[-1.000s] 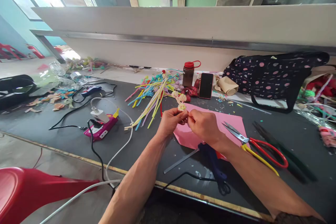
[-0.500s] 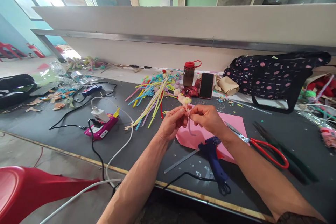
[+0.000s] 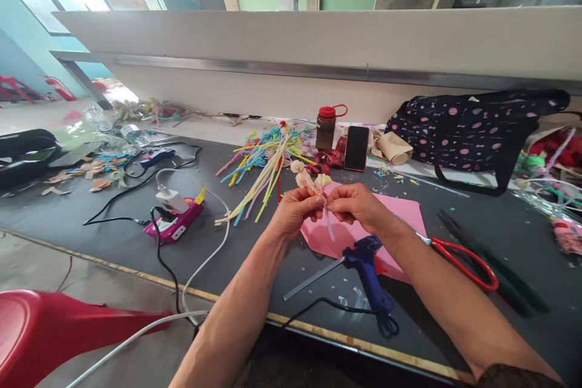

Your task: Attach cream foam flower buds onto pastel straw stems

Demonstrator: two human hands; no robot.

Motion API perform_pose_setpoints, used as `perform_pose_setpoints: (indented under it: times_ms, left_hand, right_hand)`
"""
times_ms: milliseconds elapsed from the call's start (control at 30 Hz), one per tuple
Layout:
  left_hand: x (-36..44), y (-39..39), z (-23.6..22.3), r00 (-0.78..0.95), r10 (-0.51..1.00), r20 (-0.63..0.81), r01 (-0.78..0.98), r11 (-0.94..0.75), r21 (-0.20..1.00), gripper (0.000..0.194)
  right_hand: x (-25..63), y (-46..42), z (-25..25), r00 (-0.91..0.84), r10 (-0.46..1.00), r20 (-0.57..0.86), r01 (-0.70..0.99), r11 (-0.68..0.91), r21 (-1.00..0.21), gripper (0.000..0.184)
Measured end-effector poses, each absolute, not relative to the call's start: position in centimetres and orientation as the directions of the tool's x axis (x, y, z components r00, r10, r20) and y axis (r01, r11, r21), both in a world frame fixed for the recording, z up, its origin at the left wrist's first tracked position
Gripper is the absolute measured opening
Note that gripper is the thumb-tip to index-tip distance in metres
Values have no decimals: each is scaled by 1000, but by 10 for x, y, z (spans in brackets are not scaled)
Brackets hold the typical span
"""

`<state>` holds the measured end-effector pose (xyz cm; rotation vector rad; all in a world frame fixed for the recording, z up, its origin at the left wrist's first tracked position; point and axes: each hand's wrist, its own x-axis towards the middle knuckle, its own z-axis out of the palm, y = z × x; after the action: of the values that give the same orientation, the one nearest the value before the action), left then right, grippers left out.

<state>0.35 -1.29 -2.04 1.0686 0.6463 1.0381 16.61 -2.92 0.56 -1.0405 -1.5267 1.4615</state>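
My left hand (image 3: 296, 213) pinches the base of a small bunch of fuzzy pipe-cleaner flowers (image 3: 305, 180), cream, peach and pale yellow, whose heads stick up above the fingers. Close against it, my right hand (image 3: 357, 205) has its thumb and fingers closed at the same base. Between the two hands a lilac pipe-cleaner stem (image 3: 329, 227) hangs down; the fingertips hide where it joins the bunch. Below lie a pink sheet (image 3: 400, 209) and a blue glue gun (image 3: 370, 276) with a clear glue stick in its back. Red-handled scissors (image 3: 470, 264) lie partly behind my right forearm.
A heap of coloured pipe cleaners (image 3: 257, 176) spreads behind my left hand. Farther back stand a red-capped bottle (image 3: 325, 128), a phone (image 3: 356, 148) and a patterned bag (image 3: 464, 133). A magenta power strip (image 3: 175, 221) with cables sits at left. Dark long-bladed shears (image 3: 495, 267) lie at right.
The flower bunch has tilted left, with its heads spread farther apart. The lilac stem hangs straighter and slants the other way. My right forearm now covers more of the scissor blades.
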Motion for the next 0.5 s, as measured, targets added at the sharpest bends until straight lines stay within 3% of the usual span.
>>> perform_pose_setpoints:
  times_ms: [167, 267, 333, 400, 500]
  left_hand:
    - [6, -12, -24, 387, 918, 88, -347, 56, 936, 22]
    - [9, -12, -25, 356, 928, 107, -336, 21, 942, 24]
    - [12, -12, -27, 317, 942, 108, -329, 2, 944, 25]
    - [15, -12, -28, 280, 954, 106, -319, -12, 948, 27]
    - [16, -11, -28, 247, 965, 82, -324, 3, 946, 30]
  right_hand:
    - [164, -32, 7, -315, 948, 43, 114, 82, -990, 11]
    - [160, -35, 7, -239, 966, 98, 272, 163, -948, 12]
    - [156, -38, 5, -167, 959, 231, 474, 283, -834, 15]
    - [152, -41, 1, -130, 906, 402, 682, 377, -628, 17]
    - [149, -44, -4, -167, 840, 517, 801, 421, -425, 17]
